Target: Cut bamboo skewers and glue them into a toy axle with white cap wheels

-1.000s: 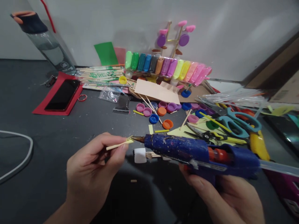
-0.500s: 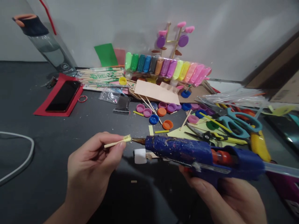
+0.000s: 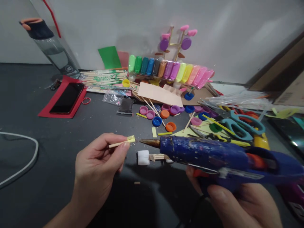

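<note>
Between thumb and forefinger, my left hand [image 3: 102,161] pinches a thin wooden stick [image 3: 115,145] with a small yellow piece of paper [image 3: 131,139] at its right end. My right hand [image 3: 239,199] is wrapped round the grip of a blue hot glue gun [image 3: 201,155]. The gun's metal nozzle points left and sits just to the right of the yellow paper, a small gap apart. Below the nozzle, a white block [image 3: 143,157] lies on the table beside a bundle of short wooden sticks [image 3: 158,157], which the gun partly covers.
Bottle caps [image 3: 156,121] and loose sticks lie behind my hands. Blue-handled scissors [image 3: 237,129] and pliers [image 3: 213,136] are at the right. Packs of coloured clay [image 3: 168,69] line the back. A phone [image 3: 67,98] on red paper and a water bottle [image 3: 54,50] stand left.
The glue gun has drawn back to the right, so its nozzle is farther from the yellow paper. My left hand with the stick has shifted slightly right in the view.
</note>
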Available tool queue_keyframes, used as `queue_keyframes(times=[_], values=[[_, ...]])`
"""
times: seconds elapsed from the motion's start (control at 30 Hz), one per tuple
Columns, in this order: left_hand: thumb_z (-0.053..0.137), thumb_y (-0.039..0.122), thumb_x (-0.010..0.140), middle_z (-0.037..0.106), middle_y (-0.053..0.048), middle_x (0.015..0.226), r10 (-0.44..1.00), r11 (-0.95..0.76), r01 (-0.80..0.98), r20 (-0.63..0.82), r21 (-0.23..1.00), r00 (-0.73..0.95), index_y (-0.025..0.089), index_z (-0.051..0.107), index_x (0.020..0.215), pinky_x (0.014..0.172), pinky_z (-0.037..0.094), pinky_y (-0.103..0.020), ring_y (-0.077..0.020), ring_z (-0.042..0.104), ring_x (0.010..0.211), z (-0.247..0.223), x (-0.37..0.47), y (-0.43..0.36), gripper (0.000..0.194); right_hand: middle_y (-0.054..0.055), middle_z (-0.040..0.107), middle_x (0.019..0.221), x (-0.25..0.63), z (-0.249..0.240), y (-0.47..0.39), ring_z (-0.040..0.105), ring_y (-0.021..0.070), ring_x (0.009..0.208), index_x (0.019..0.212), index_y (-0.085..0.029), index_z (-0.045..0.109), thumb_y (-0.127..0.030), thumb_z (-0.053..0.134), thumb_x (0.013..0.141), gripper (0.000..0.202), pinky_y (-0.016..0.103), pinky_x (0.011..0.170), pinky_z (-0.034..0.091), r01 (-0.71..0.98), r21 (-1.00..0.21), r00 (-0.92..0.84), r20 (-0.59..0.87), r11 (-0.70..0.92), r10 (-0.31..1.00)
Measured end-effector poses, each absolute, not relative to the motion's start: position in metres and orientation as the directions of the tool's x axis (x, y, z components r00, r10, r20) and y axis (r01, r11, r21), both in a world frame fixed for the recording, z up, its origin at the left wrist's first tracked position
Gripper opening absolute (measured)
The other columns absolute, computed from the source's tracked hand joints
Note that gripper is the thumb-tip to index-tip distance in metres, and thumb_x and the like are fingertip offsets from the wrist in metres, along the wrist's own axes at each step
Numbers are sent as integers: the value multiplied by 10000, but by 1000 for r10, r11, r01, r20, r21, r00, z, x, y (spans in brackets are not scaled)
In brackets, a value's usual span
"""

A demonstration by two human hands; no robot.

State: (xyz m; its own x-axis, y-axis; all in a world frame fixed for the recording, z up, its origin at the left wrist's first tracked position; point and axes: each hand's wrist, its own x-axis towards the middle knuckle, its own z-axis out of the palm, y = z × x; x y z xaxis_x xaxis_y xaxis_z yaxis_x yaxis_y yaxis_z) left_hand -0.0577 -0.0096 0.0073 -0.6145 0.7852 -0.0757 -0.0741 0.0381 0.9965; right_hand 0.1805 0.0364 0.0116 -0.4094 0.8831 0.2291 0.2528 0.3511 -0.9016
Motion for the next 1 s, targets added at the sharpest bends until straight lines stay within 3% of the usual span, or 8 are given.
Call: queue_keyframes(times=[0.2,0.43,0.67,1.0], values=[[733,152,750,543,82,505,798,3,-106,-66,994,-599,238,728,739,391,371,-139,-47,477,414,7,-56,-10,87,-44,801,906,181,13,34,770,167,740,1124,-398,696,-316,578,957,220,184,696,619,149,-953,-446,172,262,878],[729,129,770,608,68,582,799,-50,-59,4,997,-601,238,729,755,391,378,-145,-44,482,431,6,-53,-12,110,-58,764,875,174,17,38,730,124,732,1049,-379,692,-287,624,926,168,131,690,580,286,-878,-439,237,385,867],[736,149,776,625,56,616,801,-53,-32,23,998,-598,234,737,769,389,379,-155,-51,496,438,7,-53,-14,85,-38,748,854,178,14,39,698,148,687,1013,-343,708,-264,645,902,149,202,658,562,398,-785,-472,268,475,840],[721,111,738,626,51,630,780,-30,60,61,998,-623,235,735,735,433,391,-160,-58,494,472,12,-50,-13,125,-17,743,816,173,16,42,684,177,664,946,-299,708,-271,660,889,79,270,663,544,416,-769,-464,279,485,841]])
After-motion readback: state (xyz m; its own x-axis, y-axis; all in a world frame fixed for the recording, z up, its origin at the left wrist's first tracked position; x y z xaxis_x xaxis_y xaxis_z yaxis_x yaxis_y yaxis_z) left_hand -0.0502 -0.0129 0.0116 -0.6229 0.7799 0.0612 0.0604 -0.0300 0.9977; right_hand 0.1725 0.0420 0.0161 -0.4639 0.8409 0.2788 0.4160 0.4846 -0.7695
